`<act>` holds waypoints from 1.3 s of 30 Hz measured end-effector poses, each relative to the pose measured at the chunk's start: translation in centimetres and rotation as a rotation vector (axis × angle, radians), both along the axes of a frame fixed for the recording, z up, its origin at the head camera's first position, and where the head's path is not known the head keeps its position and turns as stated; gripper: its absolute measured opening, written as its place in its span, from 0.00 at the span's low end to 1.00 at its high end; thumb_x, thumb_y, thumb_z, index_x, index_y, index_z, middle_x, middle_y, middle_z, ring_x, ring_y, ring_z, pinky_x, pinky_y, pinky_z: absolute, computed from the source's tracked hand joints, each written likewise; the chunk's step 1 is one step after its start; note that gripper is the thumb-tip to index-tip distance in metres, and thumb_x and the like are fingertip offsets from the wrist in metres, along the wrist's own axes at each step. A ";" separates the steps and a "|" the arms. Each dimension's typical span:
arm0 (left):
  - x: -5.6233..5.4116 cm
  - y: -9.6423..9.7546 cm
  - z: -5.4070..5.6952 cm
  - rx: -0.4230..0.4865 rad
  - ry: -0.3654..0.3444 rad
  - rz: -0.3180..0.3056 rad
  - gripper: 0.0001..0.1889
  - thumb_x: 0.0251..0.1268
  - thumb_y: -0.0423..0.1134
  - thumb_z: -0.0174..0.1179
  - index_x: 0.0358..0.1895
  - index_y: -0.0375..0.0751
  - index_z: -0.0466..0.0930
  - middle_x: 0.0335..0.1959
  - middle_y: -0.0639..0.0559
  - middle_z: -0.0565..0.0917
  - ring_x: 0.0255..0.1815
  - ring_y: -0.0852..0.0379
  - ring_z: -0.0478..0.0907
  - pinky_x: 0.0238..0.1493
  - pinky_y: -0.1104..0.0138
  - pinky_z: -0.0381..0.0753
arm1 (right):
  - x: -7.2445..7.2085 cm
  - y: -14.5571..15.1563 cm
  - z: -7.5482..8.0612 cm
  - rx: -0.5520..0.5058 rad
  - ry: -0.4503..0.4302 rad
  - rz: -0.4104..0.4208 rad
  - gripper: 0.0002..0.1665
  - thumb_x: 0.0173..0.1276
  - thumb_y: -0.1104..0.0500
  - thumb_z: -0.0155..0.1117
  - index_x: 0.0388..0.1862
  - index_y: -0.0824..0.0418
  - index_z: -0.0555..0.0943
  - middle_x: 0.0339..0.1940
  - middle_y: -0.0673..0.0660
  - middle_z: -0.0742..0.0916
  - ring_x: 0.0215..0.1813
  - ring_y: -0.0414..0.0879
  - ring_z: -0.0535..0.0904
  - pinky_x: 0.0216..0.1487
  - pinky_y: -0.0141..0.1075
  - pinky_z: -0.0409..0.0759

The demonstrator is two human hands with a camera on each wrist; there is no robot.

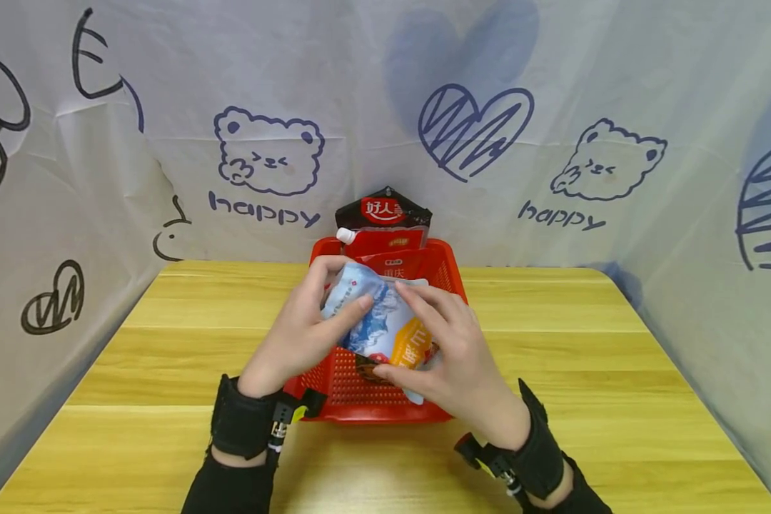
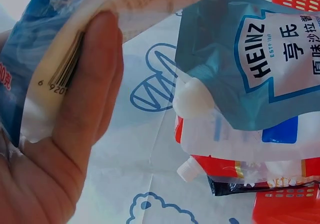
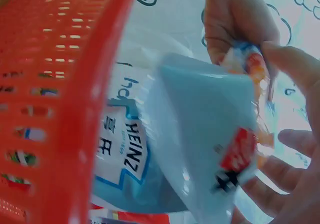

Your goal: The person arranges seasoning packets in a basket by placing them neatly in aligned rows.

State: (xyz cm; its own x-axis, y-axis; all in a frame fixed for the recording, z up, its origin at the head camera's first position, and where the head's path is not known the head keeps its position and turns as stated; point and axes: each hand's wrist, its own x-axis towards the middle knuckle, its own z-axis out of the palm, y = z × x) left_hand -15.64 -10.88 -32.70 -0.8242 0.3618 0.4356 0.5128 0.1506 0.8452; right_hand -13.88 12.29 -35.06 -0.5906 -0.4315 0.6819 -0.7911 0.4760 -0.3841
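Note:
A blue, white and orange printed food packet (image 1: pixel 375 325) is held above the red basket (image 1: pixel 366 412). My left hand (image 1: pixel 305 325) grips its left side, thumb on the front and fingers behind. In the left wrist view, the fingers of the left hand (image 2: pixel 82 98) lie over the packet's barcode side (image 2: pixel 42 103). My right hand (image 1: pixel 452 350) holds the packet's right part, fingertips at the top edge and thumb at the lower edge. From the right wrist, the right hand's spread fingers (image 3: pixel 280 171) are beside the packet's orange part (image 3: pixel 259 86).
In the basket stand a teal HEINZ pouch (image 2: pixel 225 48) with a white cap, a pale blue pouch (image 3: pixel 205 114) with a red mark, red pouches (image 1: pixel 385 243) and a black-topped pack (image 1: pixel 417 213). A wooden table (image 1: pixel 552 343) lies beneath; drawn-on white sheets (image 1: pixel 373 93) surround it.

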 end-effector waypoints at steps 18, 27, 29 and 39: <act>0.1 -0.2 0.1 0.185 0.066 -0.004 0.22 0.76 0.26 0.54 0.67 0.33 0.59 0.44 0.41 0.78 0.33 0.52 0.84 0.32 0.62 0.89 | -1.5 3.0 0.8 -0.228 -0.360 -0.055 0.27 0.66 0.61 0.77 0.64 0.60 0.81 0.52 0.55 0.86 0.44 0.47 0.82 0.41 0.31 0.85; 0.0 0.1 0.1 0.189 0.045 -0.036 0.22 0.76 0.27 0.56 0.66 0.34 0.59 0.46 0.40 0.78 0.36 0.50 0.84 0.36 0.61 0.90 | -1.4 2.8 0.8 -0.354 -0.420 -0.015 0.21 0.59 0.67 0.81 0.50 0.63 0.83 0.36 0.57 0.88 0.29 0.47 0.84 0.28 0.38 0.87; 0.0 0.0 0.1 0.167 0.034 -0.024 0.22 0.76 0.28 0.56 0.67 0.34 0.60 0.47 0.40 0.78 0.37 0.50 0.84 0.36 0.61 0.90 | -1.5 2.8 0.7 -0.365 -0.413 -0.015 0.21 0.58 0.67 0.81 0.49 0.63 0.84 0.35 0.57 0.88 0.29 0.47 0.84 0.28 0.38 0.87; 0.2 -0.8 0.4 -0.074 0.024 0.021 0.27 0.68 0.29 0.67 0.68 0.39 0.69 0.55 0.41 0.79 0.42 0.48 0.83 0.39 0.61 0.90 | -1.4 3.4 0.8 -0.333 -0.331 -0.052 0.21 0.55 0.67 0.83 0.46 0.62 0.84 0.38 0.55 0.88 0.31 0.47 0.84 0.29 0.38 0.88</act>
